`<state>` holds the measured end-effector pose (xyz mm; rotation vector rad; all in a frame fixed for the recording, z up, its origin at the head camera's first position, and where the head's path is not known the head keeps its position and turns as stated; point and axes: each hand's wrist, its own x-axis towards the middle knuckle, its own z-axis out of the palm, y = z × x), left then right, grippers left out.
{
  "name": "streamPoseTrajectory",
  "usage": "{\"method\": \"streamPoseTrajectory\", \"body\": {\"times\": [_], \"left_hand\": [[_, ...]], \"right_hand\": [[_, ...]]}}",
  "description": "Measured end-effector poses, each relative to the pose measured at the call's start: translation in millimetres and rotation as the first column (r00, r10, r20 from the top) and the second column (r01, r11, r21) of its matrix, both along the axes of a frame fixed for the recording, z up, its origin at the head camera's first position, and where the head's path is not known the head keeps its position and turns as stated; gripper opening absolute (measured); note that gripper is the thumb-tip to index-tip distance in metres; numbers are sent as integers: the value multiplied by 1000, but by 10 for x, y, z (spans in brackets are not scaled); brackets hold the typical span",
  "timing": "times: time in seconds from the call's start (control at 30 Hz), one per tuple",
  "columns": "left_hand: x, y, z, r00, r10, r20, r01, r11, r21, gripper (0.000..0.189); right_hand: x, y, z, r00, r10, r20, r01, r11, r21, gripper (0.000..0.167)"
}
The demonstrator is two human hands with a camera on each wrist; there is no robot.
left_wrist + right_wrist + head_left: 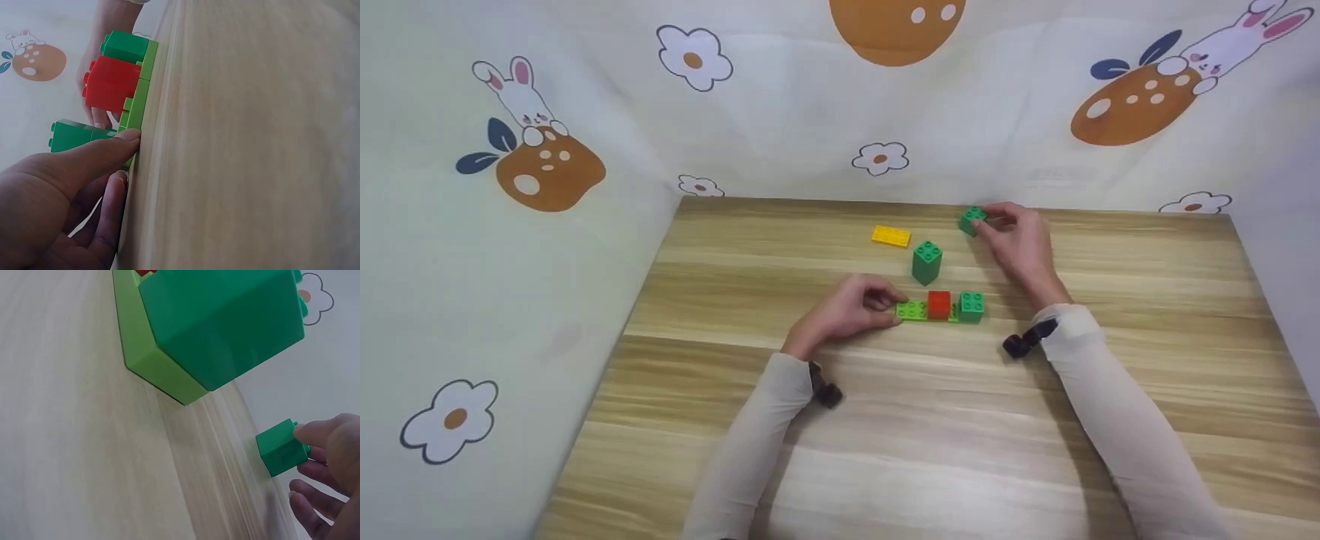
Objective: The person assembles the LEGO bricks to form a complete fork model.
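Observation:
My left hand [851, 307] pinches the left end of a light green building-block baseplate [912, 310] lying on the table. On that baseplate sits a red block [938, 304], with bare studs to its left, and a green block [971, 309] stands at the right end. A seam crosses the baseplate's edge in the left wrist view. Farther back, near the table's rear edge, my right hand [1024, 244] pinches another green block [969, 223] between thumb and fingers. That block [281, 449] looks tilted in the right wrist view; whether it touches the table I cannot tell.
Behind the baseplate a tall green stack [926, 264] stands upright. A flat yellow plate [891, 236] lies back and left of it. The wooden table [915, 450] meets a patterned cloth wall [780, 120] at the rear and another at the left.

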<state>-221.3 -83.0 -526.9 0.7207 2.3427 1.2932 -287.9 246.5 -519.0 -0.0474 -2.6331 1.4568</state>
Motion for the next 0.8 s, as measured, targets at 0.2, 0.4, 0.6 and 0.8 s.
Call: {"method": "streamPoseTrajectory", "body": {"times": [0.2,0.4,0.6,0.8], "left_hand": [[-16,2,-11,1000,-10,-4,10,1000,9,32],[-22,2,-27,1000,-10,-1,10,1000,17,31],[-12,3,-17,1000,-10,7,10,1000,21,31],[-8,5,-13,1000,-9,10,8,1000,21,31]], "right_hand": [[21,28,2,1000,-19,-11,19,1000,1,35],[71,56,-18,997,-17,-69,18,1000,16,32],[186,63,-28,990,-17,-137,20,1000,22,29],[334,62,-6,986,11,-164,-9,1000,13,28]]}}
